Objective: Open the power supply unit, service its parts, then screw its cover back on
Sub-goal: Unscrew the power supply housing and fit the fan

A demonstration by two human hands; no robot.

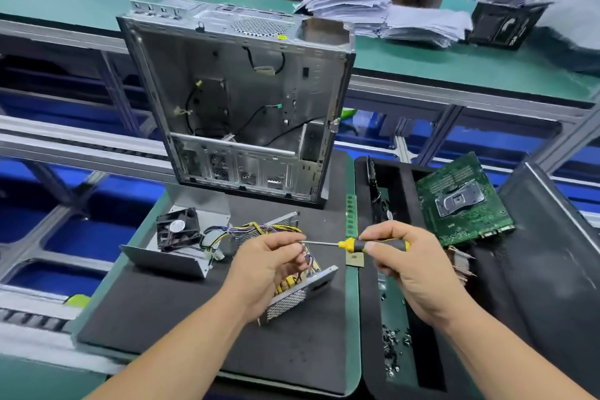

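The power supply unit lies open on the black mat. Its perforated metal base [293, 297] with the circuit board and yellow parts sits under my left hand [269, 265]. The cover [168, 261] with a black fan [178, 229] lies to the left, joined by a bundle of coloured wires [256, 229]. My right hand [402, 266] grips a yellow and black screwdriver [354, 244] held level above the base. My left hand's fingertips pinch at the shaft's tip; whether a screw is there is hidden.
An empty computer case [240, 101] stands upright behind the unit. A black tray [367, 302] at the right holds several loose screws [394, 347], a green motherboard [462, 201] and a heatsink [459, 265]. A RAM stick [351, 216] and a CPU chip [354, 259] lie by the mat's right edge.
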